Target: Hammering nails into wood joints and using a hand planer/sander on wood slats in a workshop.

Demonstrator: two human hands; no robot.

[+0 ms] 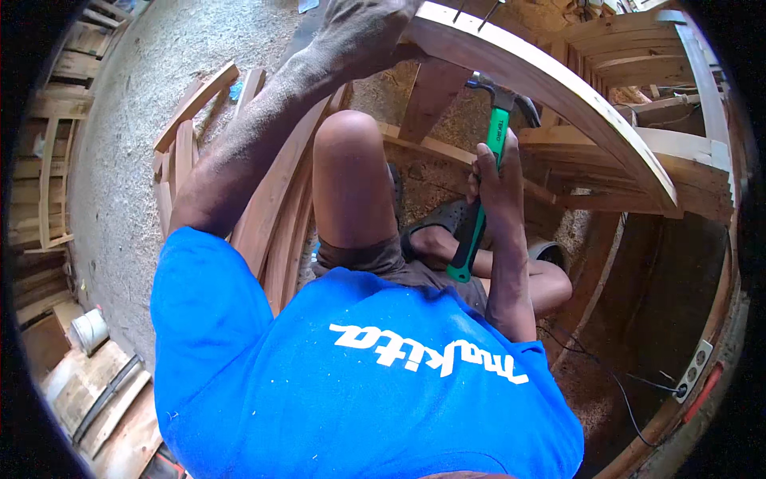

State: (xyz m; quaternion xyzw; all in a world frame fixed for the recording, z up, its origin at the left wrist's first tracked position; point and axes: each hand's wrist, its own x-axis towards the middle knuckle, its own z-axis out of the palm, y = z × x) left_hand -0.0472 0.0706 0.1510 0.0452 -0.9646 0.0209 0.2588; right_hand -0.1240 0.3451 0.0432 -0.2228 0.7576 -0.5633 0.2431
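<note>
My right hand [500,180] is closed round the green and black handle of a claw hammer [496,132], its metal head pointing away from me. The hammer head is beside a long wooden board [550,76], whose pale edge faces up and which slants from top centre down to the right. Two thin dark nails [485,16] stick up from that edge near the top. At the board's upper left end, my left hand [363,28] grips the wood; the picture's top edge cuts off part of it, and its fingertips are hidden.
Long wooden planks [271,215] lie on the floor by my bent left knee. A slatted wooden frame [638,48] stands at the right. A power strip [694,371] with a black cable is at the lower right. Sawdust covers the grey floor [120,160].
</note>
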